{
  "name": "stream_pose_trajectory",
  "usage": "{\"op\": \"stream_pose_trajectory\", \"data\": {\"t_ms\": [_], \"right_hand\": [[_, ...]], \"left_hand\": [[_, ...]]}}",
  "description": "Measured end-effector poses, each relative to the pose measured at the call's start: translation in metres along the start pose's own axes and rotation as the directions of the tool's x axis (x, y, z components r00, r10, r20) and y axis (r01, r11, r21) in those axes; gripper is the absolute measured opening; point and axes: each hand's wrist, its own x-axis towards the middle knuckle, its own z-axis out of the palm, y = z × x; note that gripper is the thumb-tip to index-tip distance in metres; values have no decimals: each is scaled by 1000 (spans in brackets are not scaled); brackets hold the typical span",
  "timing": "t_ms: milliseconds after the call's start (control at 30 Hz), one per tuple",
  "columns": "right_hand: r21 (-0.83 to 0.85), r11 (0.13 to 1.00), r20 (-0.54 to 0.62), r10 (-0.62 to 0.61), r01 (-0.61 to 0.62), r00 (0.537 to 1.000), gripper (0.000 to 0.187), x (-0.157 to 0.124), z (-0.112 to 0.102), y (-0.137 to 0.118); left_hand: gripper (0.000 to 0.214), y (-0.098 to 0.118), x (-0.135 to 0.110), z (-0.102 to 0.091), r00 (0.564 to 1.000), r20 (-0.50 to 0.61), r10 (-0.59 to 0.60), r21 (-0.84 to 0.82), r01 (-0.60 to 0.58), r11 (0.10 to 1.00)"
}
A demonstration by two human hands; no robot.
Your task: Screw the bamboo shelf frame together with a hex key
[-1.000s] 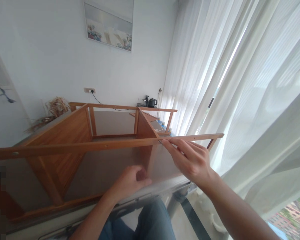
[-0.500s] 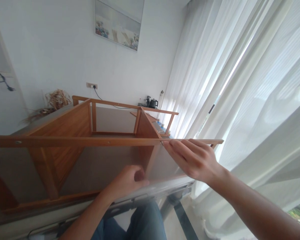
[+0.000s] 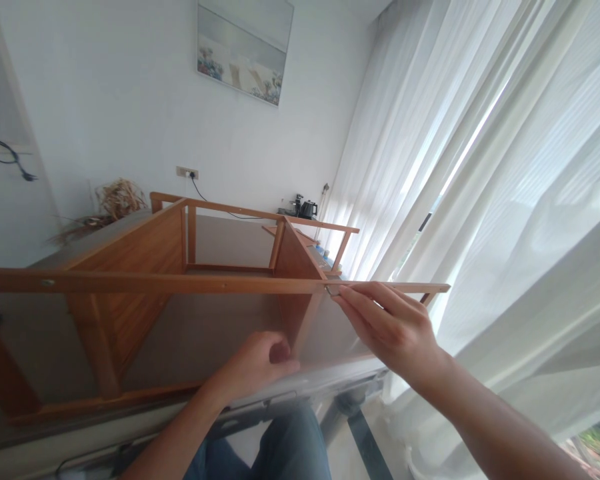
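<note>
Pinching metal piece, right hand hiding part

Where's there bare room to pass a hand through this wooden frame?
Behind the front wooden rail, between the left panel and the right panel, space looks free. It's crowded where that rail meets the right panel: the right hand pinches a small metal piece there, with the left hand below.

We are noting a grey table, its pale front edge slanting upward to the right. A wooden frame is lying across it. Dried stalks are showing at its far left; contact is staying unclear.
</note>
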Motion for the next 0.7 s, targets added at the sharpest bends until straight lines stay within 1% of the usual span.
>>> {"op": "stream_pose_trajectory", "data": {"t_ms": [133, 267, 400, 700], "right_hand": [[8, 998, -27, 62, -62, 998, 13, -2, 1, -5], [11, 993, -20, 119, -119, 993, 11, -3, 3, -8], [21, 989, -15, 147, -147, 989, 6, -4, 6, -11], [50, 977, -10, 208, -207, 978, 7, -8, 11, -14]], "left_hand": [[29, 0, 0, 0, 1000, 13, 2, -25, -2, 1000], [31, 0, 0, 1, 1000, 9, 2, -34, -1, 999], [30, 0, -1, 1, 1000, 6, 5, -25, -5, 1000], [27, 5, -3, -2, 1000, 20, 9, -11, -9, 1000]]}}
